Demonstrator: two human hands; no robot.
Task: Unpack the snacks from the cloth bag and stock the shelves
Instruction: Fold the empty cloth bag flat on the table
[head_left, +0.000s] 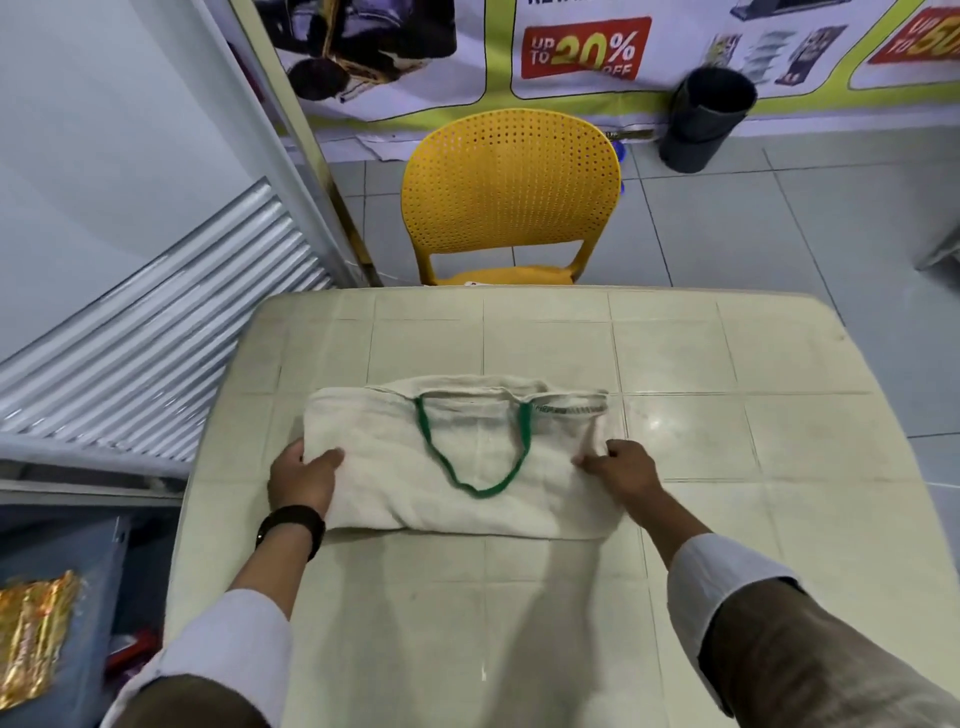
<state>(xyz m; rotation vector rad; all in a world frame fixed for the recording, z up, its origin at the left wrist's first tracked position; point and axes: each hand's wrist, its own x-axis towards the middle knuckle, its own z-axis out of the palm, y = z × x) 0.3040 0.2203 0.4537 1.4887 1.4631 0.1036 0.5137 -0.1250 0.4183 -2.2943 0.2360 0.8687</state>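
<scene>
The cloth bag (467, 467) lies flat and folded on the pale table (727, 467), its green handle (475, 457) on top, the left hand (304, 480) gripping its left edge, the right hand (626, 470) apparently pinching its right edge, behind them a yellow chair (511, 192).

The person wears a pale, off-white long-sleeved shirt, both cuffs pushed back partway up the forearms. The left sleeve (244, 639) sits at seven o'clock, the right sleeve (722, 582) at five o'clock. A black watch (291, 527) with a wide dark band circles the left wrist. Both hands are bare, without rings or gloves.
</scene>
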